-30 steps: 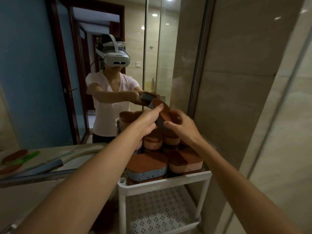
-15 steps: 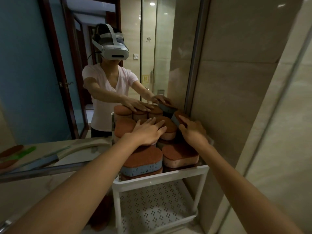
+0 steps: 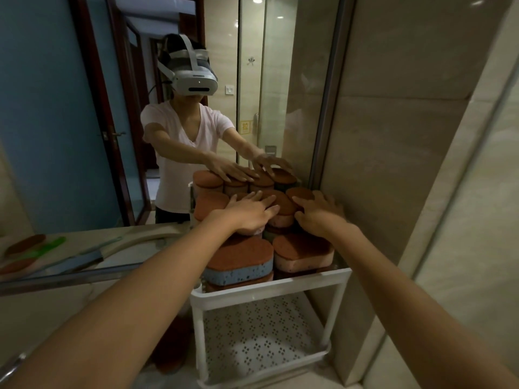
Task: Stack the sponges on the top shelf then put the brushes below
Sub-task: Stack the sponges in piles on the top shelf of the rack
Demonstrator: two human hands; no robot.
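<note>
Left hand [image 3: 250,213] and right hand [image 3: 318,213] flat, fingers spread, gripping nothing, pressing down on sponges [image 3: 283,204] stacked beneath on top shelf [image 3: 269,290].

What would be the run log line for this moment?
left hand: flat on sponges | right hand: flat on sponges | lower shelf: no brushes

a second ago both hands were raised above the pile, gripping a dark-edged sponge between them; now the left hand [image 3: 254,213] lies flat with fingers spread on the upper sponges [image 3: 280,204], and the right hand [image 3: 318,213] rests palm down on the sponge beside it, nothing held in either. the sponge they carried has joined the stack on the top shelf [image 3: 269,287]. the camera has dipped slightly, showing more of the perforated lower shelf [image 3: 261,329]
</note>
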